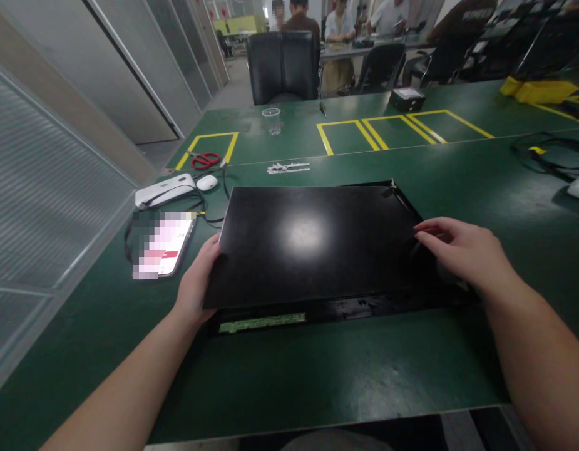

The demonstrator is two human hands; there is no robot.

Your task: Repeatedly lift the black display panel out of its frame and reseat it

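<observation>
A black LCD screen panel [303,250] lies over a black frame [404,200], its left side lifted off the frame. My left hand [198,275] grips the panel's left edge, thumb on the side and the other fingers hidden beneath. At the right side, my right hand [462,250] has thumb and forefinger closed together by the panel's edge and the frame's rail; what is between them, if anything, is too small to make out. Along the front of the frame a green circuit strip [263,322] shows below the panel.
On the left are a lit phone [164,244], a white device with cables [164,190], a white mouse [207,183] and red scissors [205,161]. Beyond the panel lie white strips [288,168] and a plastic cup [272,121]. Black cables [547,160] lie right; several people sit farther back.
</observation>
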